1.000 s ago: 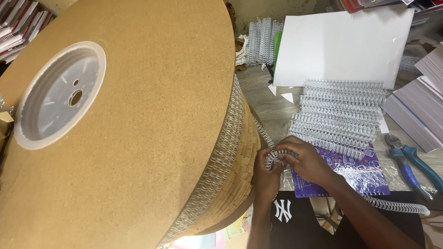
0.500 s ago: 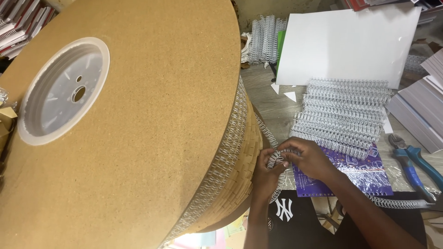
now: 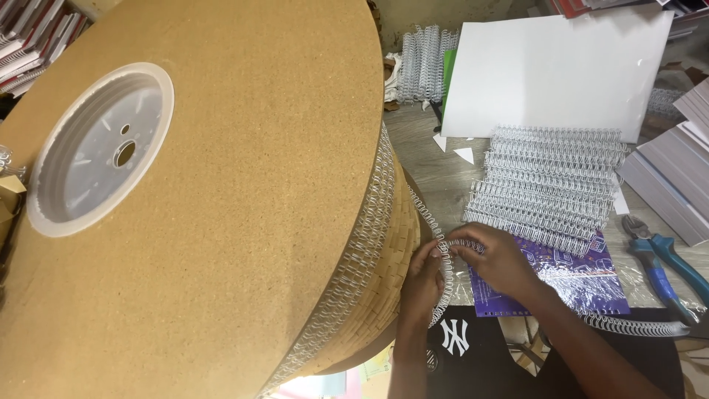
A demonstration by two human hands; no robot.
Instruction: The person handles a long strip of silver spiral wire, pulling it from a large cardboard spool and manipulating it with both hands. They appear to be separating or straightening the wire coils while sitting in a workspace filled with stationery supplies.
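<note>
A huge brown cardboard spool [image 3: 221, 222] with a white plastic hub [image 3: 100, 148] fills the left. Silver binding wire is wound around its rim, and a loose strand of the wire [image 3: 442, 244] runs off the spool's right side. My left hand [image 3: 422, 281] pinches this strand from below. My right hand [image 3: 498, 258] grips the same strand just to the right, over a purple printed sheet [image 3: 569, 284]. Both hands touch each other at the wire.
A pile of cut silver wire combs [image 3: 550, 185] lies right of my hands, a white sheet [image 3: 554, 66] behind it. Blue-handled cutters [image 3: 661, 258] rest at the right, grey paper stacks [image 3: 672, 185] beyond. More combs [image 3: 421, 63] stand at the back.
Both hands stay on the wire strand beside the spool, shifting only slightly. The view has moved a little.
</note>
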